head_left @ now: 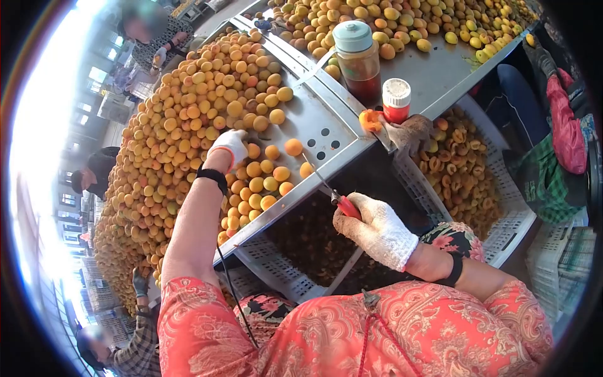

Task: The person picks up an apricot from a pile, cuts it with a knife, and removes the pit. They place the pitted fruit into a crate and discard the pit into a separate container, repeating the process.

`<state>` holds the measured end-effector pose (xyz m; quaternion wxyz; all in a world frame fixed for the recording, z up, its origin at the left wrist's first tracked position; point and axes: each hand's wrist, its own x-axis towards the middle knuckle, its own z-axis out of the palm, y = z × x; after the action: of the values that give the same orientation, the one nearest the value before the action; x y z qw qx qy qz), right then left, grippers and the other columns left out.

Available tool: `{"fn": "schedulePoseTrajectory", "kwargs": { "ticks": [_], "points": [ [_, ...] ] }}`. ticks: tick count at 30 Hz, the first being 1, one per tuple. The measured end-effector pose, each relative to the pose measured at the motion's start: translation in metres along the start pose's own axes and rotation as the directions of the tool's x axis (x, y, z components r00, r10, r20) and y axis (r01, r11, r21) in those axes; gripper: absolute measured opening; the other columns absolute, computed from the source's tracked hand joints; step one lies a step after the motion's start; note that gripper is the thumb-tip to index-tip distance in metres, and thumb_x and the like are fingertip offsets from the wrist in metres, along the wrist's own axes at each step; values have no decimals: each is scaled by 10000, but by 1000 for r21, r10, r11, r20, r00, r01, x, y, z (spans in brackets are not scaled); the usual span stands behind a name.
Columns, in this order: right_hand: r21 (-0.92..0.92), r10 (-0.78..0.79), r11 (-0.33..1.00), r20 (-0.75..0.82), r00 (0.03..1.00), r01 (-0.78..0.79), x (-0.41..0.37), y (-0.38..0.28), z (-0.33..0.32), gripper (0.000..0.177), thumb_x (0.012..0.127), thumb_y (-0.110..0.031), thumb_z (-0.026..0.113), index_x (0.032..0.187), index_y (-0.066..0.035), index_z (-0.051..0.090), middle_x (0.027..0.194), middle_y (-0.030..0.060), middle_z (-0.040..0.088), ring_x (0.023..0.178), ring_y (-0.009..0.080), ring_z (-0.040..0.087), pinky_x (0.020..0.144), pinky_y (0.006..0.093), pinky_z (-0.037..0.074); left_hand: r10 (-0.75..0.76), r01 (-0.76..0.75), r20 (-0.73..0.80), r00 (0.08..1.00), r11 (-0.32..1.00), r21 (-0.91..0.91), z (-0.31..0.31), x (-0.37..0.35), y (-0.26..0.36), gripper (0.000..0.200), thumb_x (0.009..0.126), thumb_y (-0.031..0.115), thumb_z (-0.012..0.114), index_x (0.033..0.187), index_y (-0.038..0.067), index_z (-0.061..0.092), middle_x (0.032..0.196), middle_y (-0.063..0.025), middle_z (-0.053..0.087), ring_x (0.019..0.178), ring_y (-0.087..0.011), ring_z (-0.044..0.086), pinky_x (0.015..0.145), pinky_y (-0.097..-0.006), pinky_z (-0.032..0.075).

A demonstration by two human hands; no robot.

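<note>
Head view: gloved right hand (380, 231), fingers closed round red-handled tool (347, 207); gloved left hand (230, 146) at fruit heap (201, 94), grip unclear.

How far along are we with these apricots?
Done: opened apricots lie piled in the white crate.
In hand: the right hand grips a red-handled knife; the left hand is among whole apricots, its grasp hidden.
Remaining: whole ones cover much of the metal table, so probably plenty.

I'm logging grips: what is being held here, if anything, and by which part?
The right hand holds a slim tool by its red handle. The left hand is at the piled fruit; whether it grips any cannot be told.
</note>
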<state>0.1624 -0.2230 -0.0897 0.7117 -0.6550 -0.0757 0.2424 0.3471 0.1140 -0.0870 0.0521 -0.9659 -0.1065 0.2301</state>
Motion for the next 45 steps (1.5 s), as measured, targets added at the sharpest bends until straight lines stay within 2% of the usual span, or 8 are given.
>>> {"fn": "schedulePoseTrajectory", "kwargs": {
  "ticks": [7, 10, 16, 28, 36, 37, 38, 45],
  "points": [
    [217, -64, 975, 38, 997, 55, -32, -3, 13, 107, 963, -151, 586, 967, -45, 591, 773, -26, 557, 678, 47, 484, 606, 223, 416, 138, -279, -549, 824, 943, -182, 11, -59, -30, 394, 763, 158, 630, 1151, 91, 648, 1131, -192, 619, 1088, -361, 586, 961, -398, 465],
    [149, -115, 984, 86, 990, 101, -48, -11, 13, 96, 970, -119, 543, 992, -33, 578, 790, -26, 538, 709, 47, 483, 622, 212, 415, 46, -328, -326, 944, 198, -924, 15, -142, -25, 397, 845, 96, 592, 1239, 40, 583, 1084, -136, 640, 912, -218, 662, 751, -320, 546],
    [-31, -379, 919, 195, 905, 392, -78, -13, 59, 168, 988, -184, 575, 912, -42, 526, 696, 26, 540, 625, 90, 500, 580, 286, 436, 105, -326, -446, 889, -539, -777, 71, -315, 25, 494, 849, 98, 601, 1314, -19, 482, 1097, -139, 617, 896, -263, 666, 723, -348, 590],
    [-315, -266, 867, 362, 894, 386, -124, -35, 106, 269, 993, -269, 570, 991, -1, 565, 817, 227, 634, 775, 381, 646, 678, 401, 485, -75, -475, -528, 846, -556, -682, 90, -400, 41, 474, 855, 51, 647, 1294, -3, 477, 1093, -113, 609, 918, -229, 654, 779, -344, 554],
    [-140, -304, 915, 378, 874, 379, -121, -7, 118, 274, 1033, -222, 488, 1136, 8, 596, 942, 128, 671, 875, 188, 655, 776, 339, 534, -181, -365, -344, 921, -710, -602, 86, -422, 52, 402, 823, -38, 637, 1209, 8, 537, 976, -96, 621, 857, -192, 643, 772, -313, 558],
    [-79, -232, 953, 428, 873, 292, -125, -17, 124, 325, 1053, -268, 445, 1154, 5, 588, 968, 88, 672, 871, 159, 646, 766, 319, 542, -332, -723, -642, 690, -281, -632, 106, -407, 50, 417, 822, -29, 621, 1230, 7, 540, 998, -87, 615, 873, -159, 617, 772, -289, 534],
    [6, -199, 976, 420, 885, 216, -119, -1, 125, 364, 1063, -313, 418, 1172, -6, 580, 975, 50, 659, 864, 117, 634, 746, 279, 539, -261, -483, -427, 866, -660, -575, 103, -410, 46, 531, 838, -54, 622, 1338, 25, 459, 1044, -140, 594, 820, -212, 648, 717, -319, 564],
    [-118, -146, 956, 598, 788, 267, -107, 14, 162, 437, 1012, -480, 496, 1004, -51, 581, 770, -55, 538, 648, 27, 462, 540, 204, 362, -492, -612, -367, 790, -674, -414, 124, -418, 41, 407, 998, 171, 564, 1366, 50, 439, 1001, -58, 574, 776, -149, 620, 633, -268, 507]
  ]
}}
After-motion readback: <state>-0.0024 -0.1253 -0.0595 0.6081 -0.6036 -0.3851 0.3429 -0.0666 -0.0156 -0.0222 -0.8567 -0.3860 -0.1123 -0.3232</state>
